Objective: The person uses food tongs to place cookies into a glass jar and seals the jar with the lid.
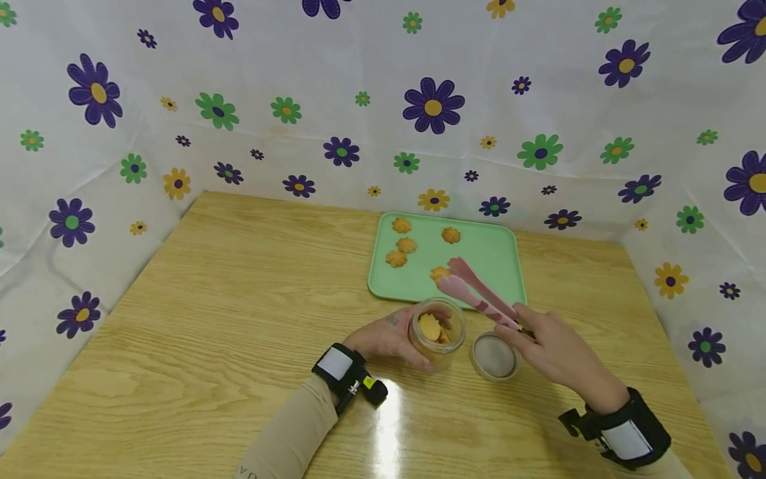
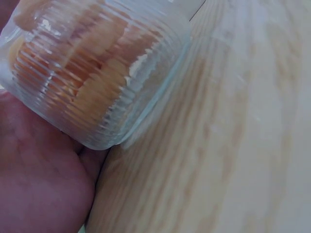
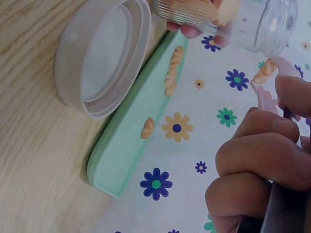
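Note:
My left hand (image 1: 387, 338) grips a clear glass jar (image 1: 439, 354) from its left side, fingers wrapped behind it. Ribbed walls show in the left wrist view, with several cookies (image 2: 99, 90) inside. In my right hand (image 1: 559, 349) is a pair of pink tongs (image 1: 474, 301), pointing up and left over the near edge of the green tray (image 1: 491, 259). Between the tong tips sits one golden swirled cookie (image 3: 265, 72), close to the jar's open mouth in the right wrist view.
Several cookies lie on the tray, one cookie (image 1: 451, 235) apart from a group at the left. A round pale lid (image 1: 495, 356) rests on the wooden table (image 1: 239, 299) right of the jar. Flower-printed cloth (image 1: 335, 86) stands behind and at both sides.

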{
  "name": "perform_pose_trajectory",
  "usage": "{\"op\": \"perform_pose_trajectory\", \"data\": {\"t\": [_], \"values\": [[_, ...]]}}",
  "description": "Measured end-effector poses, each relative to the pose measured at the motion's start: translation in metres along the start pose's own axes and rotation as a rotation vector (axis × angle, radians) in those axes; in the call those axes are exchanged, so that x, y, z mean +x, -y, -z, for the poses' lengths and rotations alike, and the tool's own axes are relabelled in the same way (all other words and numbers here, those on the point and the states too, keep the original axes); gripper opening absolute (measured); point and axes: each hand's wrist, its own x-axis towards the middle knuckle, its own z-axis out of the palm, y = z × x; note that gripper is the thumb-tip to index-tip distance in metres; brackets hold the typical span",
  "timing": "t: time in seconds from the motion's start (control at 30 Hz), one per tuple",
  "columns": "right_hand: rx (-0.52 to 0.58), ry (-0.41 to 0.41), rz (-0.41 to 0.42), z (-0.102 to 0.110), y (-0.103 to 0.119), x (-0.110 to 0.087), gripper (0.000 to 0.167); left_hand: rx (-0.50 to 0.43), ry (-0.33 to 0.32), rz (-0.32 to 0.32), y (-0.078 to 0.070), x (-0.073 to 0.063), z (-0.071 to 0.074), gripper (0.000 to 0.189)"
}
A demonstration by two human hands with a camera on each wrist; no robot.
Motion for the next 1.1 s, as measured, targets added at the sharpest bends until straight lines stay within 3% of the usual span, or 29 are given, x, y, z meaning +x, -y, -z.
{"op": "perform_pose_trajectory", "data": {"t": [0.6,0.8,1.1], "values": [[-0.070,-0.026,0.009,0.004,0.007,-0.019,0.020,0.006,0.018,0.002,-0.003,-0.002,0.001,0.090],[-0.069,-0.013,0.043,0.005,0.010,-0.024,0.019,0.015,-0.006,0.036,-0.005,-0.003,0.000,0.082],[-0.097,-0.003,0.023,0.009,0.013,-0.027,0.018,0.025,-0.012,0.056,-0.004,-0.002,0.000,0.080]]}}
